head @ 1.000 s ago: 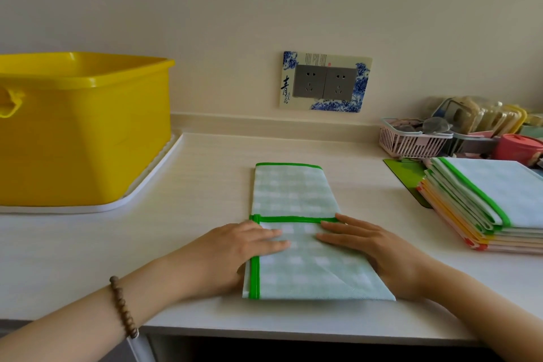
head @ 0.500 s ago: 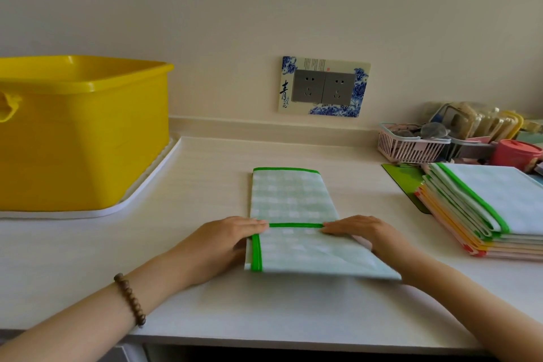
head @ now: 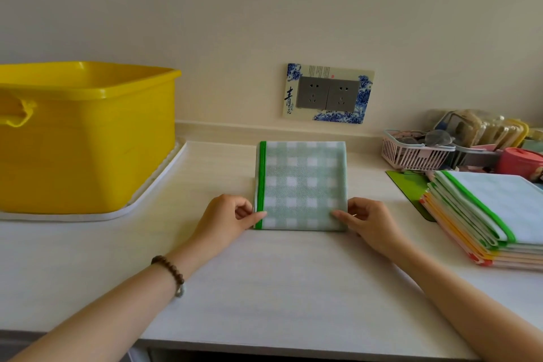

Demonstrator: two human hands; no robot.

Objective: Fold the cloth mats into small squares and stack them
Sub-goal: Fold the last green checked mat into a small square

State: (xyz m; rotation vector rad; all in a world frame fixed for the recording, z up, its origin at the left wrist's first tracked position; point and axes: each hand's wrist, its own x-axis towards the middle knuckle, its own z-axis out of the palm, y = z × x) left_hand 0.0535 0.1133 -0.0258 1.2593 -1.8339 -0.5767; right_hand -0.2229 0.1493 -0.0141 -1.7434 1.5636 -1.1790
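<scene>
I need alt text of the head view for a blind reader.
The left hand and right hand pinch the near corners of a green checked mat, folded to a square on a white counter. A stack of folded mats lies at the right, a yellow tub at the left.

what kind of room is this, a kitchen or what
Likely a home kitchen counter: a pale countertop with a double wall socket above it, a yellow plastic tub on a white tray, and a pink basket.
</scene>
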